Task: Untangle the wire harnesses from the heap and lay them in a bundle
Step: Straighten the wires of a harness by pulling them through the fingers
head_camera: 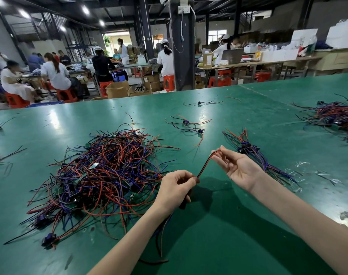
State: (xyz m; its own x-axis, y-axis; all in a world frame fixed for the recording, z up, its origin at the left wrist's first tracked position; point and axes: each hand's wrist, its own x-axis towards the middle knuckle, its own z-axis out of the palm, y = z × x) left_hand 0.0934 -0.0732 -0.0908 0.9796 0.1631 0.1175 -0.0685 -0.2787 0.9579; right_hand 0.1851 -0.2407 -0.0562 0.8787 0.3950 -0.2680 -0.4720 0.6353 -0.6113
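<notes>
A big tangled heap of red, blue and black wire harnesses [101,175] lies on the green table at the left. One red and black wire harness [206,163] stretches between my hands above the table. My left hand [177,187] grips its lower part, and loose wire ends hang down below my wrist. My right hand [234,165], palm up, pinches the bent upper end of that harness. A laid-out bundle of harnesses [254,153] sits on the table just beyond my right hand.
Loose harnesses [189,126] lie farther back, another [200,103] near the far edge. A second heap [336,118] sits at the right. Scraps of clear plastic [302,163] lie right of the bundle. The green table [228,235] is wide; workers sit at benches behind it.
</notes>
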